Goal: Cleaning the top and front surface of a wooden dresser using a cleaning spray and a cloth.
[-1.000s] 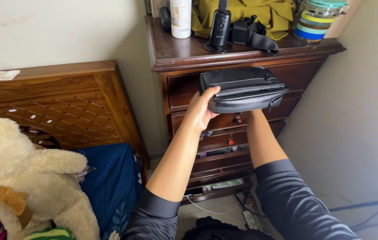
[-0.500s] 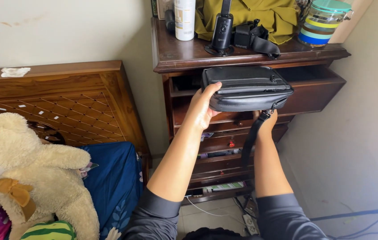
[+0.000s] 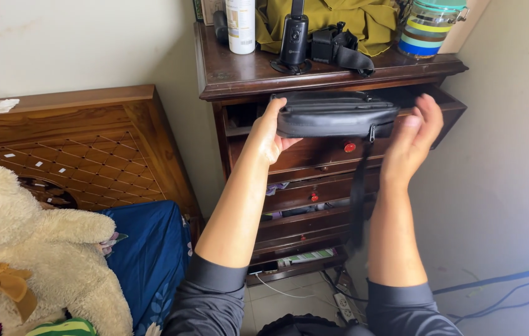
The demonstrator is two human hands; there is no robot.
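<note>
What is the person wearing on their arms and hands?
Both arms wear dark grey, snug, smooth long sleeves, pushed up to about the elbows, so the forearms are bare. The left hand and right hand are bare too: no gloves, and no rings, watch or bracelets can be seen. The sleeves are plain, with no visible pattern or markings.

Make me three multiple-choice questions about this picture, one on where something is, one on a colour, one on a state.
1. Where is the striped jar?
A. on the dresser top
B. on the bed
C. on the floor

2. What colour is the pouch in the left hand?
A. red
B. black
C. white

3. How is the top drawer?
A. shut
B. removed
C. pulled open

Key: 1 A, it stands at the top's right end. 2 B, black leather-like with a hanging strap. 3 C, its front juts out beside the open right hand.
</note>
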